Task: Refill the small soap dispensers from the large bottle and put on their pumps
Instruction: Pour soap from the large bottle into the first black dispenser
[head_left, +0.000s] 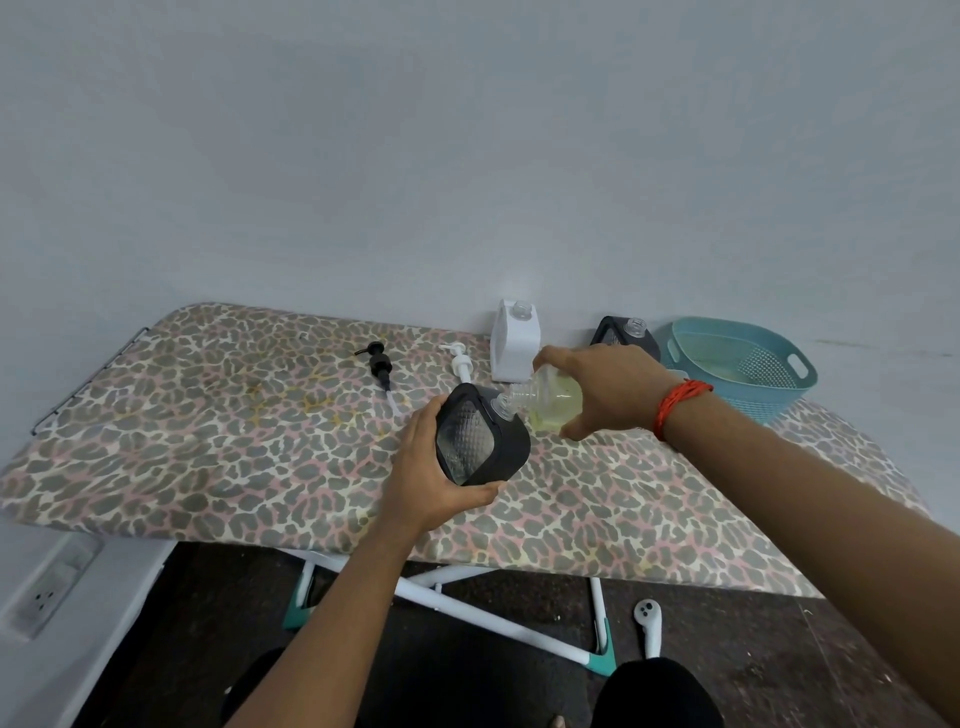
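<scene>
Clasped in left hand (431, 483): black dispenser (483, 441), neck rightward.
Held clear soap bottle (556, 402) tipped leftward onto it, right-hand grip (602, 384) wrapped round.

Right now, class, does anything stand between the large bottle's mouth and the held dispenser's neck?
Nothing visible: the large bottle meets the black dispenser at its open neck; the black pump and white pump lie aside.

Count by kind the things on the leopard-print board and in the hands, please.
Small square soap dispensers: 3 (black dispenser in left hand, white plastic dispenser, second black dispenser at wall)
Loose plastic pumps: 2 (black pump, white pump)
Large clear bottle of yellowish soap: 1 (in right hand)
Teal plastic basket: 1
Total: 7
</scene>
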